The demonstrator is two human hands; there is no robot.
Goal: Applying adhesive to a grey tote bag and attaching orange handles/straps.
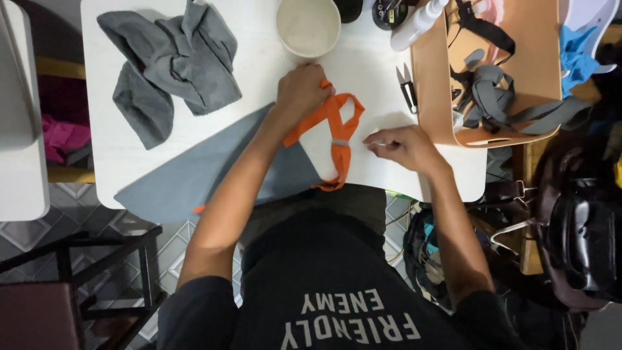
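My left hand presses down on the upper end of an orange strap, fingers curled over it. The strap lies looped on the white table, with a small grey band around its middle and its lower end at the table's near edge. Just to the right of the strap, my right hand has thumb and finger pinched on a small, thin, pale thing, perhaps a needle; it is too small to tell. A flat grey fabric sheet lies under my left forearm.
A crumpled grey cloth lies at the back left and a white cup behind my left hand. Small black snips lie beside a tan box of grey and black straps. A white bottle leans on the box.
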